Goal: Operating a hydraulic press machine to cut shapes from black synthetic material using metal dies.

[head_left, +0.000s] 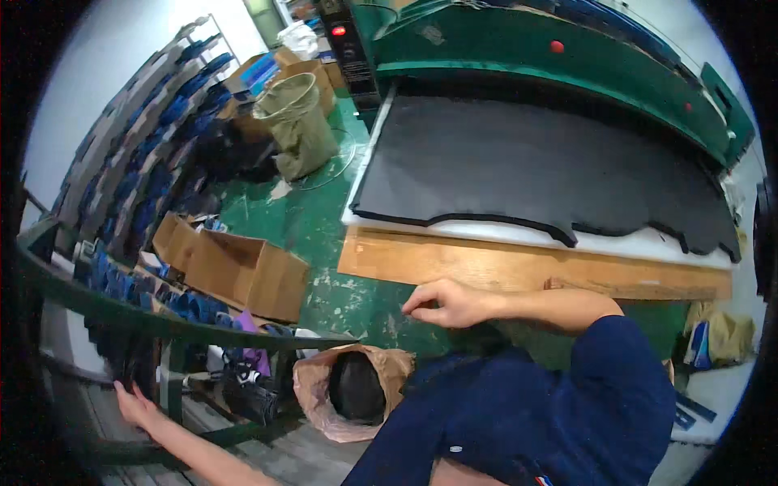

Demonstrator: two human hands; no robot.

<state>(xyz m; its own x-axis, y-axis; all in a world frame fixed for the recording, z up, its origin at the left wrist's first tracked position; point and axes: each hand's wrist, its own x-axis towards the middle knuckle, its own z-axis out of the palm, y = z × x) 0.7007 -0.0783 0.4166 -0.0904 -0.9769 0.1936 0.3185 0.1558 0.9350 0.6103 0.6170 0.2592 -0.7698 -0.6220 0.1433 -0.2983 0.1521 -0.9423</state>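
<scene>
- Left hand (134,405), at 8 o'clock, fingers spread flat on the green rack (97,304), gripping nothing.
- Right hand (446,304), near centre, fingertips pinched, contents unclear, just below the bench (486,263).
- Black sheet (535,166) on the bench at 1 o'clock.

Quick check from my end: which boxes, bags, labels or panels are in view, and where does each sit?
Open brown cardboard box: on the green floor, left of the wooden bench.
Olive sack: upright on the floor farther back.
Tan bag: low centre, open, dark contents.
Black control panel: machine's left end, red light lit.
Pale label: on the green press.
</scene>
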